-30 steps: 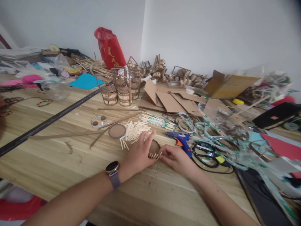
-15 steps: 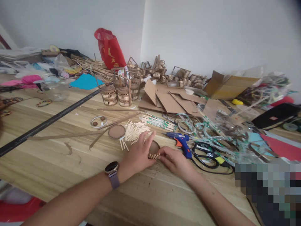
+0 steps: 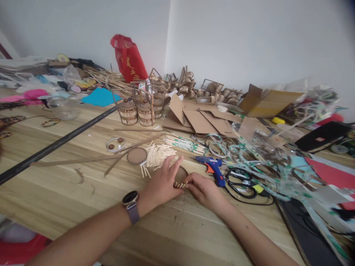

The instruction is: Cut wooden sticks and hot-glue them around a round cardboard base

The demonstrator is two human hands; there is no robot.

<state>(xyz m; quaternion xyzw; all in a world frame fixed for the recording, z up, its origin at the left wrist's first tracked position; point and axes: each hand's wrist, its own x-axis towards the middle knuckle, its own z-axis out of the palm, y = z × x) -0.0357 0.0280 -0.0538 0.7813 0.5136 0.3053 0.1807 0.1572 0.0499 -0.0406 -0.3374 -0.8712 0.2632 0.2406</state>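
Note:
A round brown cardboard base [image 3: 181, 173] with a ridged rim lies on the table, short wooden sticks [image 3: 179, 184] standing along its near edge. My left hand [image 3: 162, 181], with a watch on the wrist, curves around its left side, thumb at the near rim and fingers at the far side. My right hand [image 3: 204, 190] pinches at the right end of the stick row, apparently on a short stick; the fingertips partly hide it. Beyond my left hand is a pile of loose short sticks [image 3: 159, 155]. A second cardboard disc [image 3: 137, 155] lies left of that pile.
A blue glue gun [image 3: 212, 166] with a black cord lies right of my hands. Plastic wrappers [image 3: 244, 151] cover the right side. Small lidded baskets [image 3: 128, 112], cardboard sheets [image 3: 199, 120] and a red bag [image 3: 129, 59] stand farther back. A black strip [image 3: 61, 140] crosses the left.
Both hands keep nearly the same place at the cardboard base, and my right fingers shift only slightly at the rim. The view has moved a little.

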